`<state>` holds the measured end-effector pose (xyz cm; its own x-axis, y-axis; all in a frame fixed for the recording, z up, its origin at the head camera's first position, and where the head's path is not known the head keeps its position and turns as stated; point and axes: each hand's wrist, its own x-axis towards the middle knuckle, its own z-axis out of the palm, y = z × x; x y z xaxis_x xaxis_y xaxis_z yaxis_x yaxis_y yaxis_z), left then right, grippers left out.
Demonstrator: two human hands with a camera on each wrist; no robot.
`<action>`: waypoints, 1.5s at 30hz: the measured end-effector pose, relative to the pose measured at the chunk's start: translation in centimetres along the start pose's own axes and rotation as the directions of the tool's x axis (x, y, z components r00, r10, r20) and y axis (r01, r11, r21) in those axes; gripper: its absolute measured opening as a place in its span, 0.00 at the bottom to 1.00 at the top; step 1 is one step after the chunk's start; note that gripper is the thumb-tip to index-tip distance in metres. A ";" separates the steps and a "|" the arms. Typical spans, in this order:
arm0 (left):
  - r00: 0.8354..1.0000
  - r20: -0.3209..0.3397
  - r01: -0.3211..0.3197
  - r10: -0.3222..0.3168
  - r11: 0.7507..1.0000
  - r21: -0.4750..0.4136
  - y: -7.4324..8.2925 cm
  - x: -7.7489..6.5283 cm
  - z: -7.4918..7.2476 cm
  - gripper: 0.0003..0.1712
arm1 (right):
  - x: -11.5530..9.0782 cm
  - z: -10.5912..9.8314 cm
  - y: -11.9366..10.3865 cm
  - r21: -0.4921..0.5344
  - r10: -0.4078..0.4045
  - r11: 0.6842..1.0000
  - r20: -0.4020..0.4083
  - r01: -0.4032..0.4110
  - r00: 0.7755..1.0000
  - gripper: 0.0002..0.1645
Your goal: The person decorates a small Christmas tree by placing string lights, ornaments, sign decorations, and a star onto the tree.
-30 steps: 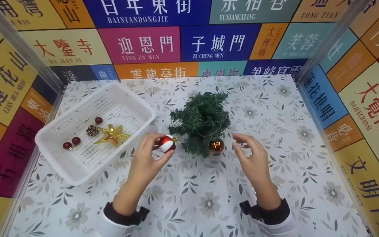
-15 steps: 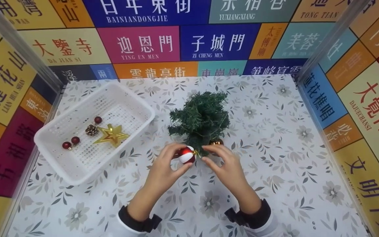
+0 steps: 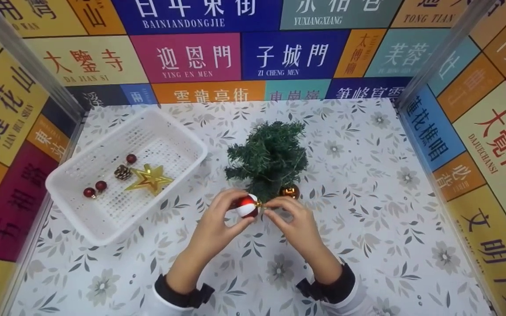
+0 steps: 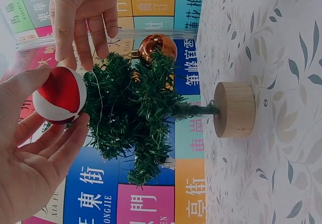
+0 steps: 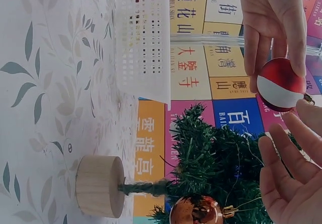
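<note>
Bauble (image 3: 246, 206) in left hand (image 3: 217, 226); basket (image 3: 167, 151) holds star (image 3: 150, 180), pinecone (image 3: 122, 172), apparently three balls (image 3: 101, 186).

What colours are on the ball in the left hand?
The ball is red and white; the left wrist view shows it best.

Left hand (image 3: 218, 223), right hand (image 3: 298, 223) (both curled)

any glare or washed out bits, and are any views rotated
Head view: fairly even light, bright highlights on the copper bauble; left wrist: picture turned sideways, so the Christmas tree appears on its side, upper left washed out; right wrist: also sideways, soft sheen on the red-and-white bauble, mirror-like reflections on the copper one.
</note>
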<state>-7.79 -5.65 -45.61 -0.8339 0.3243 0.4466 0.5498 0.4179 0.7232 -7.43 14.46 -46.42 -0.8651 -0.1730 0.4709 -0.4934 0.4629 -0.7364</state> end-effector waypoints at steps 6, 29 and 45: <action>1.000 0.008 0.013 -0.013 1.000 0.019 -0.3 -0.2 -0.3 0.29 | 0.4 -0.2 -0.1 -0.010 -0.007 1.000 -0.038 0.007 0.999 0.05; 0.984 0.131 0.109 -0.117 0.992 0.063 -2.4 -0.5 0.6 0.30 | 1.9 0.3 -0.8 -0.048 -0.032 0.998 -0.014 0.031 0.999 0.04; 1.000 -0.023 -0.008 0.009 1.000 0.027 -1.2 0.5 1.7 0.12 | 1.7 0.7 -0.9 -0.053 -0.067 0.996 0.061 0.071 0.996 0.03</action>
<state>-8.77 -4.57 -47.20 -0.8299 0.3085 0.4648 0.5577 0.4378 0.7052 -8.50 13.19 -45.32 -0.8337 -0.2562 0.4891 -0.5478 0.4946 -0.6747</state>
